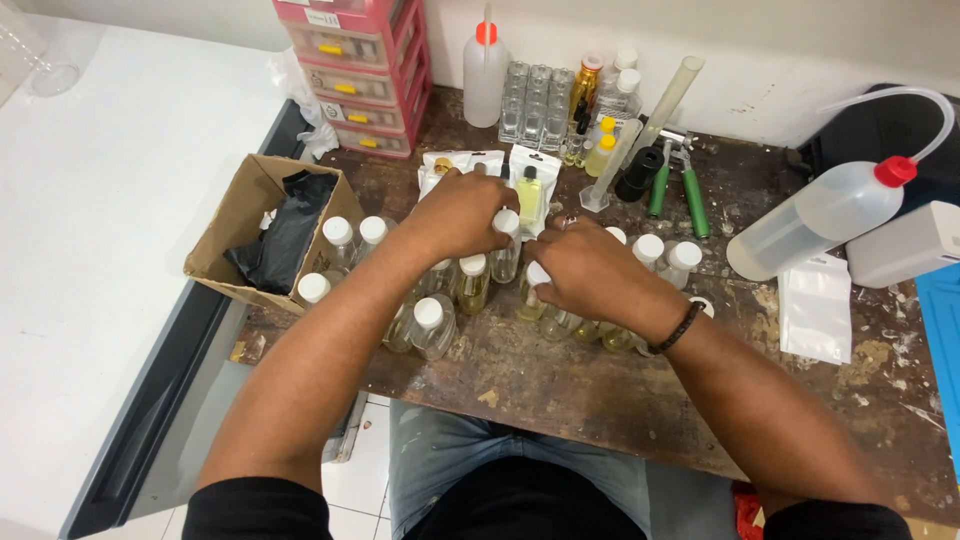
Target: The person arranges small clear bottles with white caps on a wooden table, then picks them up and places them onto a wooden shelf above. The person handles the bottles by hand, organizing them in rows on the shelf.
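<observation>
My left hand (pixel 462 212) reaches over a cluster of small clear bottles with white caps and its fingers close on the cap of one upright bottle (pixel 506 245). My right hand (pixel 585 268) is beside it, fingers curled around another small white-capped bottle (pixel 537 285) holding yellowish liquid. More of these bottles (pixel 432 322) stand or lie under both forearms on the worn wooden table (pixel 600 390). A dark bracelet sits on my right wrist.
An open cardboard box (pixel 255 230) with a black bag inside stands at the left. Behind are a pink drawer unit (pixel 365 75), a squeeze bottle (pixel 485 70), clear vials (pixel 535 100), green-handled pliers (pixel 690 190), a large wash bottle (pixel 820 215) and a clear pouch (pixel 815 305).
</observation>
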